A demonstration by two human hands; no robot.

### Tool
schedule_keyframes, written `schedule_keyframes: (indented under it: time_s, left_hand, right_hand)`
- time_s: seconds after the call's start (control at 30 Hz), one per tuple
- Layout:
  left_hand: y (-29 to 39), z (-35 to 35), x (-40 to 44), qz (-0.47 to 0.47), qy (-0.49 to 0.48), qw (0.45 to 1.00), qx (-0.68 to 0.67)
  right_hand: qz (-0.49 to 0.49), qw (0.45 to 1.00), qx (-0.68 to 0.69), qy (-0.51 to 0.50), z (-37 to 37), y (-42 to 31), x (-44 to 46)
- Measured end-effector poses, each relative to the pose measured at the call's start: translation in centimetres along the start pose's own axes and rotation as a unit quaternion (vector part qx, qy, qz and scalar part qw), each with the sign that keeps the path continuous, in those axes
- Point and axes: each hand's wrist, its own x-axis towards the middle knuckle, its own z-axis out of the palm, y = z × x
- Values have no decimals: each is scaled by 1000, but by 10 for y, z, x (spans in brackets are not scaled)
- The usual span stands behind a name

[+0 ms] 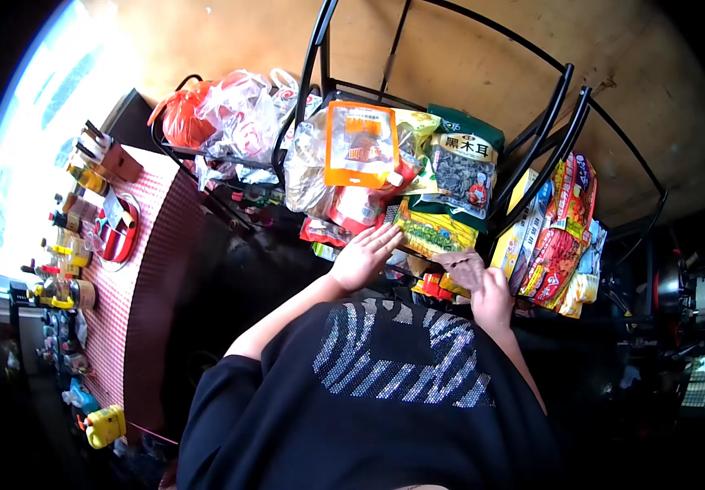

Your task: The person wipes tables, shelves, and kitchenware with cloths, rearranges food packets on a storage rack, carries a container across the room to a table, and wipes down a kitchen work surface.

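My left hand [366, 257] lies with its fingers stretched out at the front of the middle rack section, against the red-and-white package [358, 208] and beside a yellow package [434, 230]. My right hand [493, 300] is closed on a brownish-grey cloth [462, 268], which hangs by the front edge below the yellow package. Above it stands a dark green bag of dried black fungus [462, 167]. An orange-edged pouch [361, 143] leans on clear plastic bags to its left. The palm side of both hands is hidden.
The black metal rack [560, 98] has curved side bars. Several colourful food packets [560, 237] fill its right section; plastic bags [242, 114] and a red bag [186, 114] fill the left. Bottles [66, 245] and a red-rimmed tray [117, 231] stand on the checked cloth [144, 237].
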Motion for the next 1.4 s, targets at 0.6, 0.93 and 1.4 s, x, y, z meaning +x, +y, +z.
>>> schedule_keyframes:
  time_s: [0.6,0.93,1.4]
  left_hand:
    - [-33,-25,-55,-219,42,973,55]
    - [-32,-9,-90,-209,86,974,-5]
    - [-28,-47,-45,-23,116,993,-18]
  right_hand:
    - [-289,905,-158,-270,59,-110,60]
    - [-55,961,13,-271,46,-59,27]
    - [26,939,105,-326,76,20,-17]
